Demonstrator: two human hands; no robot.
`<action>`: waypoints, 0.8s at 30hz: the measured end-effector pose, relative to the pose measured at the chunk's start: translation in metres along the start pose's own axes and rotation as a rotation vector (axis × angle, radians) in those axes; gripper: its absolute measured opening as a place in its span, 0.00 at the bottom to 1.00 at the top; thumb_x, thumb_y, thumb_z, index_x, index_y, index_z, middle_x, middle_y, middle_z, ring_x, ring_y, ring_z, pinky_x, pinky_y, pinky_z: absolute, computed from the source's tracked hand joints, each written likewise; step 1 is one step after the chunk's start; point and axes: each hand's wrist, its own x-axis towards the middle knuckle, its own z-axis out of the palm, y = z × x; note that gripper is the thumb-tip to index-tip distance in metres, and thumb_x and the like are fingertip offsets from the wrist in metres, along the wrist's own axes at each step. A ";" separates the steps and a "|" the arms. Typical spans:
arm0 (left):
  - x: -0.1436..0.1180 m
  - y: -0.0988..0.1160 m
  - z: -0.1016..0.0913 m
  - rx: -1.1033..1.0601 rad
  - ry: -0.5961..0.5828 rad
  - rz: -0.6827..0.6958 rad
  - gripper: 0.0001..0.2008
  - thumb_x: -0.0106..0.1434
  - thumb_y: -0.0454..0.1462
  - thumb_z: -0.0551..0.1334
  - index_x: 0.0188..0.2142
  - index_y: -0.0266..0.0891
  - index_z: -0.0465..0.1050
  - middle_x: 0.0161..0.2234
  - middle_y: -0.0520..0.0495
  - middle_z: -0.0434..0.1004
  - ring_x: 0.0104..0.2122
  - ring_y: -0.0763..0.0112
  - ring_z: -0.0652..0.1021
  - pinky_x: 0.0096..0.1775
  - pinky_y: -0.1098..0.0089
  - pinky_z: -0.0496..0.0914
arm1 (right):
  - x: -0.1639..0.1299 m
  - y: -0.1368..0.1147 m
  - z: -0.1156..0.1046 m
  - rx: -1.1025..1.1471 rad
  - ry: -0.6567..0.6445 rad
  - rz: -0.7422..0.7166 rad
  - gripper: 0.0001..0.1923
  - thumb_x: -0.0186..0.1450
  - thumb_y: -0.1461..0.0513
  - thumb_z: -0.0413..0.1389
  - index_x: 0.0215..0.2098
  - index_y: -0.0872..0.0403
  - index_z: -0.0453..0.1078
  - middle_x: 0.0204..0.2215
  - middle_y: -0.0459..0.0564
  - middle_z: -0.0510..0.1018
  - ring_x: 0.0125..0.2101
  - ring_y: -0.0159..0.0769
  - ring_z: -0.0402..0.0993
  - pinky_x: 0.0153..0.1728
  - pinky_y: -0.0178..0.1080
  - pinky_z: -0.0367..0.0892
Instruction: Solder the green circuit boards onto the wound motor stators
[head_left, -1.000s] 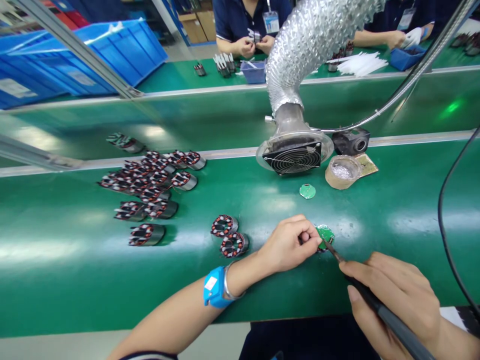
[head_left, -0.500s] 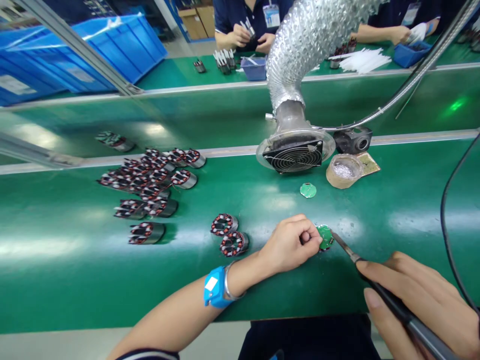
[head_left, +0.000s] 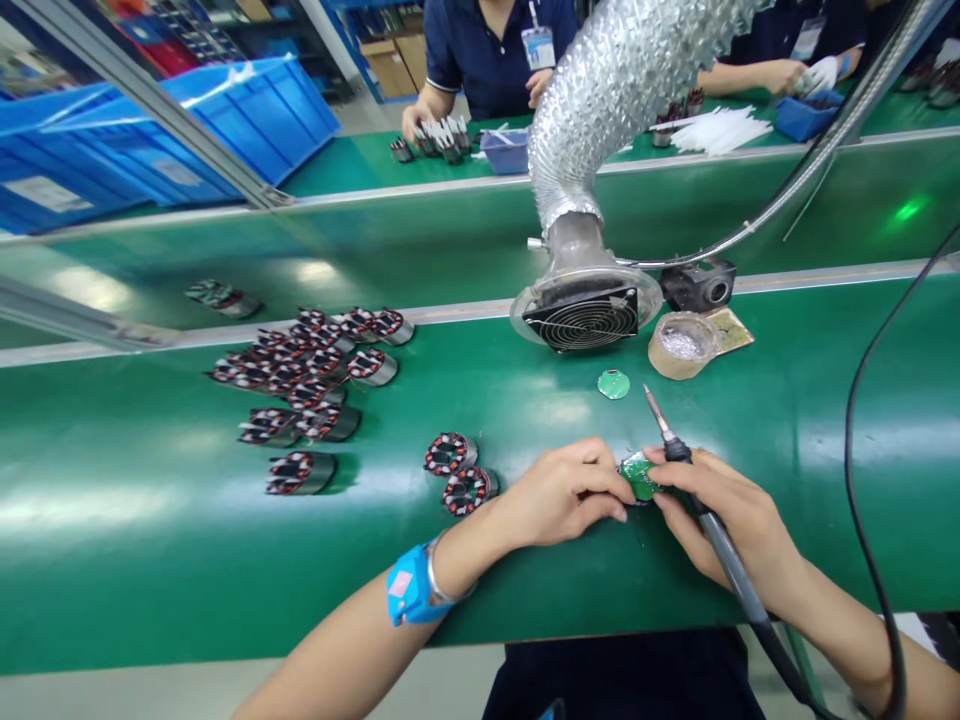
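Note:
A round green circuit board (head_left: pixel 639 478) lies near the bench's front edge, between my two hands. My left hand (head_left: pixel 574 490), with a blue strap at the wrist, pinches its left edge. In my right hand (head_left: pixel 727 510) is a soldering iron (head_left: pixel 679 455), its tip pointing up and away from the board. The thumb and fingertips of that hand also touch the board's right side. Whatever sits beneath the board is mostly hidden. A second green circuit board (head_left: pixel 613 384) lies flat a little farther back.
Two wound motor stators (head_left: pixel 466 490) stand left of my left hand, and several more stators (head_left: pixel 315 370) are grouped farther left. A fume extractor (head_left: pixel 589 315) hangs over the bench beside a solder pot (head_left: pixel 682 345). The iron's black cable (head_left: pixel 855 480) loops at right. Co-workers sit opposite.
The soldering iron's tip has lifted off the board and now points upward. My right hand has moved left, its fingers onto the board. Opposite, a co-worker's hand has lowered to the standing parts.

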 end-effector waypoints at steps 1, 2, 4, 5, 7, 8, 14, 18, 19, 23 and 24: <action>0.002 0.001 0.003 -0.034 0.021 -0.028 0.03 0.60 0.34 0.66 0.34 0.38 0.79 0.29 0.50 0.71 0.30 0.75 0.72 0.33 0.75 0.68 | 0.000 0.000 0.000 0.001 0.000 -0.005 0.16 0.63 0.72 0.54 0.47 0.53 0.68 0.46 0.55 0.79 0.44 0.38 0.76 0.43 0.39 0.74; 0.004 0.001 0.006 -0.079 0.041 -0.071 0.03 0.60 0.35 0.66 0.32 0.37 0.79 0.28 0.50 0.70 0.28 0.76 0.71 0.32 0.76 0.67 | 0.000 0.000 -0.001 0.003 -0.005 -0.011 0.17 0.63 0.72 0.54 0.48 0.53 0.68 0.46 0.55 0.78 0.44 0.38 0.76 0.44 0.40 0.73; 0.010 0.004 0.013 -0.169 0.062 -0.171 0.05 0.58 0.37 0.68 0.30 0.36 0.79 0.27 0.52 0.68 0.25 0.78 0.69 0.28 0.77 0.66 | 0.002 0.000 -0.003 0.014 -0.020 -0.007 0.18 0.62 0.72 0.55 0.49 0.53 0.67 0.47 0.55 0.77 0.46 0.39 0.74 0.46 0.42 0.72; 0.012 0.005 0.016 -0.204 0.065 -0.213 0.06 0.57 0.37 0.68 0.29 0.35 0.78 0.27 0.52 0.67 0.24 0.80 0.68 0.27 0.77 0.65 | 0.003 -0.001 -0.005 0.022 -0.021 0.004 0.18 0.62 0.72 0.55 0.49 0.53 0.67 0.47 0.54 0.77 0.47 0.39 0.73 0.47 0.43 0.72; 0.016 0.007 0.019 -0.233 0.061 -0.258 0.06 0.57 0.37 0.69 0.28 0.34 0.77 0.27 0.53 0.66 0.22 0.82 0.67 0.25 0.78 0.63 | 0.007 -0.003 -0.008 0.036 -0.009 0.035 0.18 0.61 0.71 0.55 0.49 0.52 0.67 0.44 0.52 0.78 0.47 0.40 0.71 0.47 0.43 0.71; 0.017 0.007 0.020 -0.229 0.060 -0.264 0.07 0.57 0.37 0.68 0.27 0.34 0.77 0.26 0.54 0.66 0.22 0.82 0.66 0.25 0.78 0.63 | 0.010 -0.004 -0.009 0.042 -0.003 0.042 0.17 0.61 0.71 0.55 0.48 0.52 0.67 0.41 0.51 0.78 0.46 0.40 0.71 0.45 0.43 0.71; 0.015 0.010 0.018 -0.193 0.084 -0.286 0.07 0.57 0.36 0.67 0.26 0.34 0.74 0.26 0.54 0.64 0.22 0.82 0.64 0.24 0.78 0.61 | 0.021 -0.007 -0.008 0.028 -0.029 -0.033 0.15 0.64 0.72 0.52 0.46 0.52 0.65 0.31 0.47 0.76 0.35 0.37 0.68 0.37 0.40 0.69; 0.010 0.011 0.021 -0.185 0.149 -0.292 0.07 0.58 0.36 0.64 0.27 0.33 0.73 0.27 0.53 0.64 0.21 0.83 0.64 0.23 0.78 0.60 | 0.013 -0.001 -0.001 -0.020 -0.087 -0.071 0.19 0.63 0.74 0.49 0.49 0.53 0.65 0.29 0.47 0.74 0.33 0.37 0.67 0.36 0.41 0.68; 0.008 0.011 0.022 -0.176 0.174 -0.286 0.06 0.58 0.35 0.64 0.27 0.33 0.72 0.27 0.53 0.64 0.21 0.83 0.64 0.23 0.79 0.61 | 0.010 0.001 0.001 -0.031 -0.098 -0.097 0.20 0.63 0.75 0.48 0.50 0.53 0.65 0.29 0.48 0.75 0.32 0.37 0.67 0.38 0.43 0.68; 0.006 0.011 0.026 -0.086 0.226 -0.241 0.03 0.56 0.31 0.62 0.27 0.33 0.72 0.27 0.52 0.65 0.21 0.82 0.66 0.23 0.79 0.62 | 0.007 0.003 -0.001 -0.050 -0.024 -0.198 0.20 0.63 0.75 0.50 0.50 0.54 0.68 0.28 0.48 0.75 0.31 0.36 0.70 0.41 0.44 0.70; 0.006 0.011 0.026 -0.054 0.221 -0.216 0.02 0.55 0.30 0.61 0.27 0.34 0.72 0.27 0.52 0.65 0.21 0.82 0.66 0.23 0.79 0.63 | 0.007 0.001 -0.005 -0.044 0.004 -0.208 0.20 0.63 0.75 0.51 0.50 0.54 0.69 0.28 0.48 0.76 0.31 0.35 0.71 0.42 0.44 0.70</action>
